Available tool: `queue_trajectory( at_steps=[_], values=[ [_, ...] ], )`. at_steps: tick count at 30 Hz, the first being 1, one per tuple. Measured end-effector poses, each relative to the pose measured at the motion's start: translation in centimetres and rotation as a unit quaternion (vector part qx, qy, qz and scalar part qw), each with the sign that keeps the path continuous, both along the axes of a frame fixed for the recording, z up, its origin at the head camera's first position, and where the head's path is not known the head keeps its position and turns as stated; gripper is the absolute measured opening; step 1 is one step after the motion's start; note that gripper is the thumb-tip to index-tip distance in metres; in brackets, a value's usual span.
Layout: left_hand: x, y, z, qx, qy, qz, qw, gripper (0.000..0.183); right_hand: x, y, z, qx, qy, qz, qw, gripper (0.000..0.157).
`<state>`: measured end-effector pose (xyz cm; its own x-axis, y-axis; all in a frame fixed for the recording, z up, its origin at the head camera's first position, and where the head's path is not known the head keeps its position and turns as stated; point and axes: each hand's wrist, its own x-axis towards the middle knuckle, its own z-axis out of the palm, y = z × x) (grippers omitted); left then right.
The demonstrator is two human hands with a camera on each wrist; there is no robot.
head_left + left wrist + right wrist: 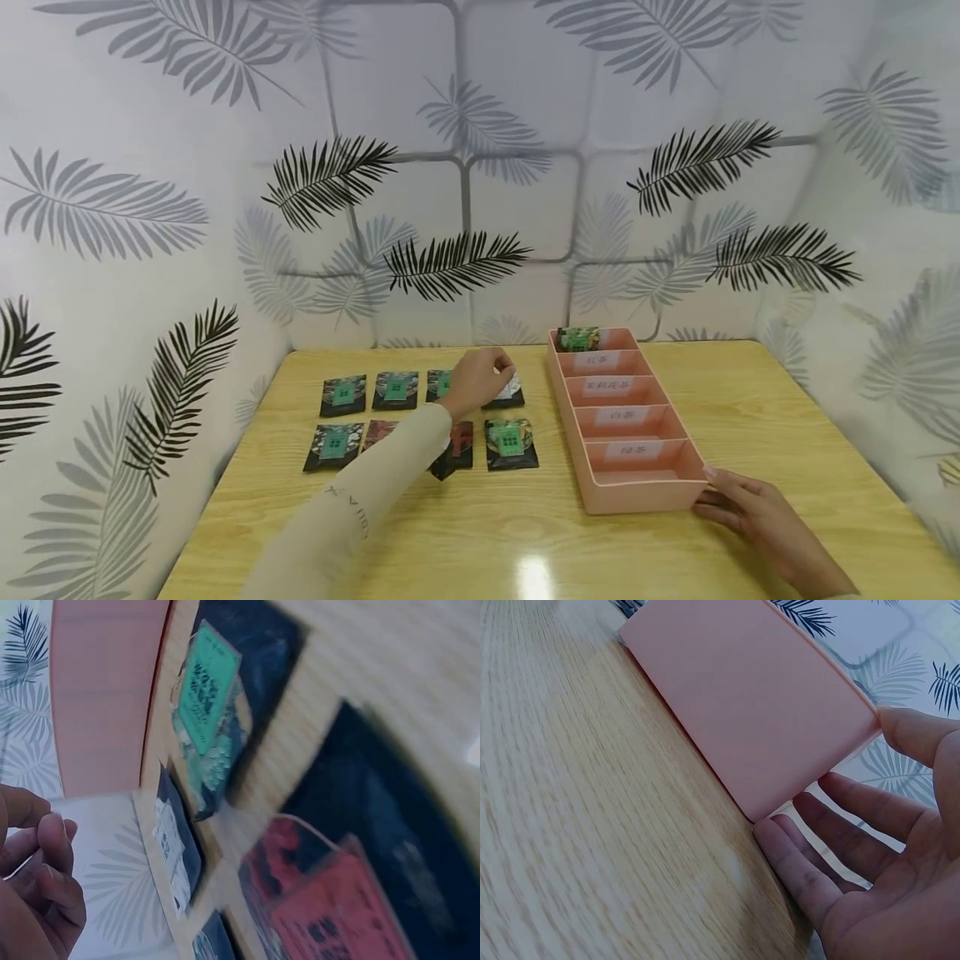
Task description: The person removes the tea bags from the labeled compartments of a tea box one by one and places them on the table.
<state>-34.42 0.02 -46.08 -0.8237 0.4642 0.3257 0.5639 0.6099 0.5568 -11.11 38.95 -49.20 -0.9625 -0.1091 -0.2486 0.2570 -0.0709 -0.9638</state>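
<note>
My left hand (476,382) is raised over the right part of the sachet rows, fingers loosely curled. In the left wrist view its fingers (56,847) hold nothing visible. Nearest below it lies a black tea sachet with a white label (508,395), partly covered by the hand in the head view. A green-labelled sachet (512,443) lies in front of that one. My right hand (757,512) holds the near right corner of a pink divided box (637,498), thumb at the rim and fingertips (769,831) along the lower edge.
More sachets lie in two rows leftward, including green-labelled ones (343,395) and a red one (463,450) partly behind the left sleeve (375,492). Another sachet (577,339) sits in the box's far compartment. The dividers bear white labels (628,417). A leaf-patterned curtain (517,200) stands behind the wooden table (465,542).
</note>
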Motion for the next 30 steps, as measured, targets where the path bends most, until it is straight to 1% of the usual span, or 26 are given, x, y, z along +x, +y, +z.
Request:
queue_trajectory(
  at_steps=[3, 7, 9, 12, 16, 20, 25, 27, 30],
  values=[
    [-0.9, 0.9, -0.1, 0.013, 0.009, -0.002, 0.9999, 0.014, 0.1, -0.1, -0.1, 0.002, 0.014, 0.007, 1.0, 0.044],
    [-1.7, 2.5, 0.2, 0.024, -0.005, 0.004, 0.9997, 0.017, 0.2, 0.0, -0.2, 0.006, 0.021, 0.008, 1.0, 0.052],
    [-2.1, 3.4, 0.4, 0.028, -0.006, 0.011, 0.9995, 0.017, 0.3, 0.1, -0.2, 0.008, 0.026, 0.003, 1.0, 0.051],
    [-2.8, 4.8, 0.5, 0.034, 0.006, 0.018, 0.9993, 0.016, 0.4, 0.2, -0.3, 0.006, 0.033, 0.001, 0.999, 0.047],
    [-3.6, 6.3, 0.2, 0.035, 0.027, 0.021, 0.9988, 0.011, 0.5, 0.2, -0.3, 0.009, 0.037, 0.003, 0.999, 0.048],
    [-4.2, 7.6, 0.2, 0.027, 0.034, 0.026, 0.9987, 0.011, 0.7, 0.2, -0.1, 0.02, 0.033, -0.006, 0.999, 0.05],
    [-5.0, 9.3, 1.4, 0.026, 0.032, 0.017, 0.999, 0.013, 1.1, 0.4, 0.1, 0.025, 0.034, -0.017, 0.999, 0.051],
    [-5.4, 9.8, 1.7, 0.015, 0.037, 0.021, 0.999, 0.013, 1.0, 0.3, 0.2, 0.025, 0.03, -0.024, 0.999, 0.053],
    [-5.9, 10.5, 1.9, -0.007, 0.044, 0.029, 0.9986, 0.013, 0.9, 0.0, 0.1, 0.034, 0.028, -0.025, 0.999, 0.056]
  ],
)
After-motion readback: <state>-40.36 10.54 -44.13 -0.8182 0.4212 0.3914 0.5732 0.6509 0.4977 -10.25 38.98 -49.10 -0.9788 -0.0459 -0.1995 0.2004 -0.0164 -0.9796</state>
